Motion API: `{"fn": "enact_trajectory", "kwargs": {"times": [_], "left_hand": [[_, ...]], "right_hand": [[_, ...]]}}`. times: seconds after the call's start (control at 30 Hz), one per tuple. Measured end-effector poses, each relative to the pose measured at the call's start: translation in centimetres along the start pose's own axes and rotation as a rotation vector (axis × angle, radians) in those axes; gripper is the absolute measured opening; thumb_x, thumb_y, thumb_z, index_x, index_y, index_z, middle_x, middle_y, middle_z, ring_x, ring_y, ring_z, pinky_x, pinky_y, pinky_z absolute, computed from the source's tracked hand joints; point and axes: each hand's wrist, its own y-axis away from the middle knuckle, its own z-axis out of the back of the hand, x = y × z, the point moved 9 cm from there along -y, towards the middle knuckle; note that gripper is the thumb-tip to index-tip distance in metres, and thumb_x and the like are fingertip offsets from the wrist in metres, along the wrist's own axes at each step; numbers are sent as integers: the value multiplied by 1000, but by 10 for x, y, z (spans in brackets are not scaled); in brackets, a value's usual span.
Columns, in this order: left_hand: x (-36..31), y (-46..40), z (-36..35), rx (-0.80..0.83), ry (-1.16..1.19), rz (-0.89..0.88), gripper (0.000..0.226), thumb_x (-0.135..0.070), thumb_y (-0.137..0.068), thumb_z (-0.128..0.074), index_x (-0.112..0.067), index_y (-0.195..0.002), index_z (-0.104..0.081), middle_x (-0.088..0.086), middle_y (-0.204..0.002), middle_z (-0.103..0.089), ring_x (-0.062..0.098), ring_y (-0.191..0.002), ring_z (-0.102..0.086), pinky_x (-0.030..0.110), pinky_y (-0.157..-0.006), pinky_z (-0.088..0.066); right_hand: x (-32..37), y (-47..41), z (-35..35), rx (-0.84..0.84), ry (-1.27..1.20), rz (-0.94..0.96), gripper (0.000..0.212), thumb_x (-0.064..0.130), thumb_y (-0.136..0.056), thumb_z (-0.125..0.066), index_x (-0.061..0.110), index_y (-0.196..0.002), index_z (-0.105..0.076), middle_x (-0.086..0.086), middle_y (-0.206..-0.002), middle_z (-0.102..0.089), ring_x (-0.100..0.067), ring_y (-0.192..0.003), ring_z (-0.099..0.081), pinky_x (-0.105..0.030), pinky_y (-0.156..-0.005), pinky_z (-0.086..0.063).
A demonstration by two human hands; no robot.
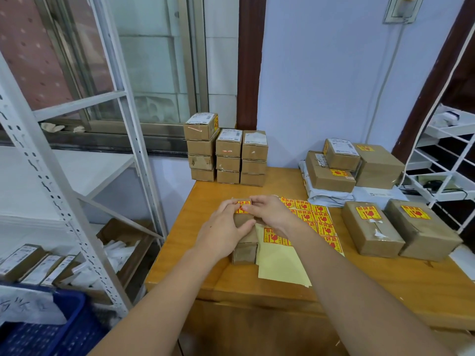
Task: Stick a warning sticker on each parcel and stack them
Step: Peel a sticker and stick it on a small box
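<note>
Near the worktop's (205,268) left edge, the left hand (221,235) grips a small brown parcel (244,249) while the right hand's (270,211) grip pinches a yellow warning sticker (241,208) against its top, beside the sticker sheet (312,217).

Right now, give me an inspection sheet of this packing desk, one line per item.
Surface: wooden desk, bare at the near left.
Job's things: small parcel under both hands, a warning sticker going onto its top; sticker sheet beside it; two stickered parcels lie at the right; stacked parcels at the back edge.
Clutter: empty backing paper; grey mail bags under a second pile of boxes.
Hands: left hand grips the parcel; right hand presses the sticker.
Cables: white cable runs down the wall.
Surroundings: window, metal shelving, white rack, blue crate.
</note>
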Motion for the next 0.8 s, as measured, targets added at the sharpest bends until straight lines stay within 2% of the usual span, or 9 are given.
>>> {"fn": "enact_trajectory", "kwargs": {"times": [0.1, 0.2, 0.27, 0.3, 0.37, 0.47, 0.57, 0.67, 0.8], "left_hand": [[0, -1, 1, 3, -3, 12, 68, -66, -95, -52, -28, -151, -43, -25, -155, -30, 10, -131, -48, 42, -103, -48], [-1, 0, 1, 5, 5, 13, 68, -64, -96, -52, -26, -152, -43, -23, -155, -31, 11, -131, -49, 42, -104, -47], [-2, 1, 1, 6, 23, 6, 68, -62, -97, -53, -25, -153, -42, -20, -157, -30, 11, -134, -46, 41, -107, -46], [-4, 2, 1, 3, 31, -2, 68, -61, -97, -53, -24, -153, -41, -19, -158, -29, 11, -135, -45, 41, -108, -45], [-5, 4, 1, -6, 58, -6, 67, -59, -98, -54, -24, -153, -41, -19, -157, -29, 10, -137, -44, 39, -109, -44], [-2, 3, 3, -47, 114, -6, 73, -60, -96, -58, -27, -156, -34, -17, -156, -31, 11, -136, -45, 32, -103, -43], [9, -9, 6, -67, 378, 106, 83, -61, -95, -60, -26, -162, -25, -8, -159, -32, 15, -135, -45, 32, -105, -43], [23, -24, 2, -64, 686, 295, 70, -56, -101, -55, -22, -159, -36, 0, -159, -41, 19, -141, -42, 33, -110, -37], [20, -36, -5, -47, 690, 260, 42, -43, -103, -58, -20, -137, -63, -4, -139, -60, 12, -121, -53, 19, -88, -40]], "right_hand": [[-3, 6, -3, 130, -32, -51, 57, 6, -92, -71, 8, -144, -49, 12, -111, -65, -2, -98, -67, -16, -73, -54], [0, 9, -6, 170, 52, -65, 36, 16, -95, -69, 23, -129, -57, 12, -121, -62, -4, -108, -62, -21, -85, -54], [5, 9, -6, 107, 134, -52, 45, 35, -97, -66, 20, -137, -55, 4, -141, -55, -13, -123, -56, -33, -100, -53], [7, 8, -4, 44, 154, -52, 50, 41, -97, -65, 17, -140, -54, 1, -143, -54, -17, -126, -55, -39, -102, -53], [8, 7, -2, -55, 150, -24, 42, 37, -98, -65, 15, -133, -57, -4, -138, -58, -20, -121, -58, -41, -97, -56], [7, 9, -5, -105, 103, 0, 50, 30, -97, -68, 13, -142, -52, -5, -139, -57, -16, -115, -58, -30, -85, -55], [8, 12, -6, -109, 126, -4, 51, 30, -99, -65, 13, -144, -50, -2, -138, -57, -19, -118, -57, -41, -95, -56], [12, 14, -8, -117, 125, 12, 50, 29, -100, -63, 11, -144, -50, -6, -138, -57, -19, -114, -57, -43, -95, -56], [9, 16, -7, -135, 145, 24, 57, 34, -101, -61, 13, -150, -44, -7, -150, -50, -22, -132, -52, -46, -102, -53]]}}
